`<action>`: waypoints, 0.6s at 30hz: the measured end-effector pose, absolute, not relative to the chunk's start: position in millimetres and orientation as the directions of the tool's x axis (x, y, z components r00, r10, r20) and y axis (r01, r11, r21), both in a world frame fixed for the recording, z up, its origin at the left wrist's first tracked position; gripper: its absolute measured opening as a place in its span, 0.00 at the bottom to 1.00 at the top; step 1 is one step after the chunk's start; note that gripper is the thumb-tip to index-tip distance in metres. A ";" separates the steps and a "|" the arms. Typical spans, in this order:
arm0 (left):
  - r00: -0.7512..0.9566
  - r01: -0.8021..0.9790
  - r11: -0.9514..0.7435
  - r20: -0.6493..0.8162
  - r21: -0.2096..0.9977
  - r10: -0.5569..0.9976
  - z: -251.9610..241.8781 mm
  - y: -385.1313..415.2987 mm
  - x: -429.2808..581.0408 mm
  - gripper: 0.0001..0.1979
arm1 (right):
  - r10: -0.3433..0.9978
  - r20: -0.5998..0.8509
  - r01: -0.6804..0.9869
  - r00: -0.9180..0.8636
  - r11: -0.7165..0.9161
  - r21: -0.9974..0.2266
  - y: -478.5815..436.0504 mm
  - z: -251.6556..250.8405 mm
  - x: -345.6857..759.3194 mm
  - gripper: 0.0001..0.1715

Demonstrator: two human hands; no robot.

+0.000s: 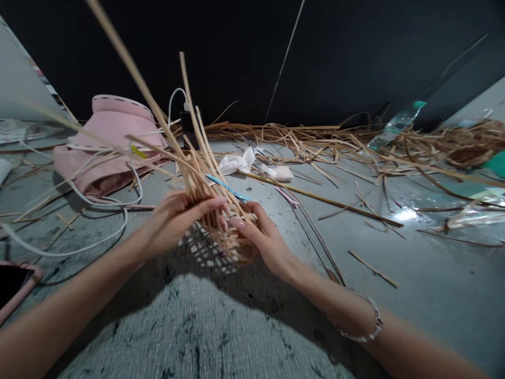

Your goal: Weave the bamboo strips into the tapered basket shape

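Observation:
Between my hands is a partly woven basket of pale flat strips, its lattice side open-meshed and facing down toward me. Long loose strips fan up and to the left from its upper part. My left hand is closed around the gathered strips on the left side, thumb lying across them. At the right edge, my right hand grips the weave with its thumb on the near face and fingers behind. A blue tie lies across the strips just above my right fingertips. Some fingers are hidden behind the weave.
A pink sun visor and a white cable lie at left, a phone in a pink case nearer. Behind are crumpled tissue, heaped loose strips and a plastic bottle against the dark wall. A thin stick lies right.

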State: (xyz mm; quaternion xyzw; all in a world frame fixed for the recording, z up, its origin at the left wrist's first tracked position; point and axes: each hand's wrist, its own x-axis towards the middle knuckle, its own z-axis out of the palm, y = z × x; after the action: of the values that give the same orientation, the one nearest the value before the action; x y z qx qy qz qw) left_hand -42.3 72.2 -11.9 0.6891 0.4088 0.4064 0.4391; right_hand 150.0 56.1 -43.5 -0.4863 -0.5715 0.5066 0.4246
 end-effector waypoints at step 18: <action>0.698 0.216 -0.397 0.143 0.892 0.702 13.3 69.4 -62.1 0.10 | 0.881 0.153 0.123 -0.447 0.230 -0.965 47.7 10.2 157.9 0.11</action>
State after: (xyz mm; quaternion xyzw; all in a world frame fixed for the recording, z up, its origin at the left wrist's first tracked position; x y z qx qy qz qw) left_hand -62.1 69.4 13.3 0.7942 0.2888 0.2601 0.4671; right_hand 157.9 47.7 10.2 -0.3654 -0.6872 0.5013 0.3781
